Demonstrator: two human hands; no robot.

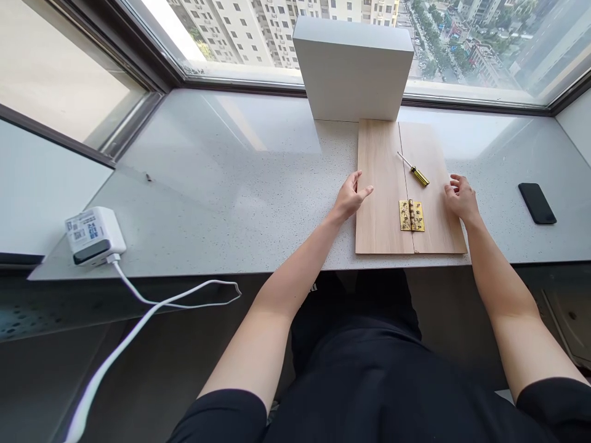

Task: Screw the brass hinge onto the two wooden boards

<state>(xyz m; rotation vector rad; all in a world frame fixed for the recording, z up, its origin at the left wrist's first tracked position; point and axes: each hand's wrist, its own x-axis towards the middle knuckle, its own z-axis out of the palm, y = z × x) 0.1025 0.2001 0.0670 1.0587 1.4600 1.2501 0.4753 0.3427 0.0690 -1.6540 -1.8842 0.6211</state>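
Two pale wooden boards lie side by side, a left board [381,160] and a right board [427,141], with a narrow seam between them. A brass hinge [411,216] lies unfolded across the seam near the front, with small dark screws or holes on its leaves. Behind it, a screwdriver [414,170] with a yellow and black handle rests mostly on the right board. At the left board's outer edge is my left hand [351,195], open, its thumb reaching over the wood. My right hand [462,195] is at the right board's outer edge, fingers loosely bent and apart from the thumb.
A white box [355,74] stands behind the boards against the window. A black phone [537,203] lies at the right of the speckled counter [231,184]. At the far left sits a white charger [95,235], its cable [152,320] hanging over the front edge.
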